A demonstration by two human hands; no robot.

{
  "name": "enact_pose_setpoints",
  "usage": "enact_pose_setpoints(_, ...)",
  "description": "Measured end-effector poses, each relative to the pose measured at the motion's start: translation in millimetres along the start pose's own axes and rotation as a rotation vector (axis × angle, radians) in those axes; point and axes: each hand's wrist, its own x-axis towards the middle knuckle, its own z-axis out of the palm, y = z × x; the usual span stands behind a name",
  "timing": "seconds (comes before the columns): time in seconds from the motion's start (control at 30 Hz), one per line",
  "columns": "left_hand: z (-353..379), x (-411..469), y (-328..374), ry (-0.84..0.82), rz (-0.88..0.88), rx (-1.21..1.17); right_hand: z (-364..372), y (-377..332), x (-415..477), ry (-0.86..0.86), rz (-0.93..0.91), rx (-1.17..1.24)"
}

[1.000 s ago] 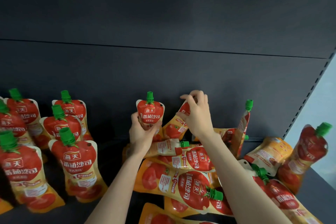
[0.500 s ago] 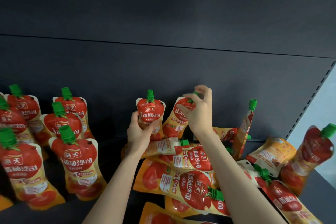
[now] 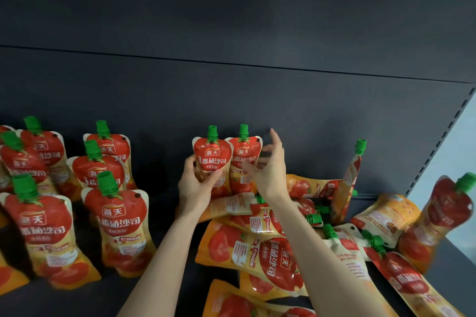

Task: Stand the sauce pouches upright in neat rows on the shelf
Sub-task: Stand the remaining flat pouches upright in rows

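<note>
Red and orange sauce pouches with green caps fill a dark shelf [image 3: 164, 203]. My left hand [image 3: 193, 185] grips one upright pouch [image 3: 212, 154] by its lower body at the back of the shelf. A second pouch [image 3: 244, 152] stands upright right beside it, touching it. My right hand [image 3: 270, 175] hovers at that pouch's right side with fingers spread and blurred; whether the thumb touches it I cannot tell. Several pouches [image 3: 113, 221] stand in rows at the left. A pile of pouches [image 3: 270, 260] lies flat under my right forearm.
The dark back panel [image 3: 231, 100] rises directly behind the two pouches. One pouch [image 3: 350, 175] leans edge-on against it at the right, and another [image 3: 443, 216] tilts at the far right by the slotted post [image 3: 443, 134]. Bare shelf shows between the left rows and my left hand.
My right hand has turned the tilted second pouch upright next to the one in my left hand, then let its cap go and opened. My left hand has held its pouch in place.
</note>
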Motion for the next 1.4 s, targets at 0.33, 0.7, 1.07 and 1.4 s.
enact_pose_setpoints(0.33,-1,3,1,0.063,0.037,0.048,-28,20,-1,-0.013,0.067,-0.054)
enact_pose_setpoints(0.7,-3,3,-3,0.040,0.067,0.109,-27,26,-3,-0.110,0.128,-0.115)
enact_pose_setpoints(1.07,-4,2,1,0.036,0.032,0.142,-30,24,-2,-0.181,0.139,-0.126)
enact_pose_setpoints(1.4,-14,-34,12,0.090,0.020,0.310,-41,17,-27,-0.037,0.124,-0.234)
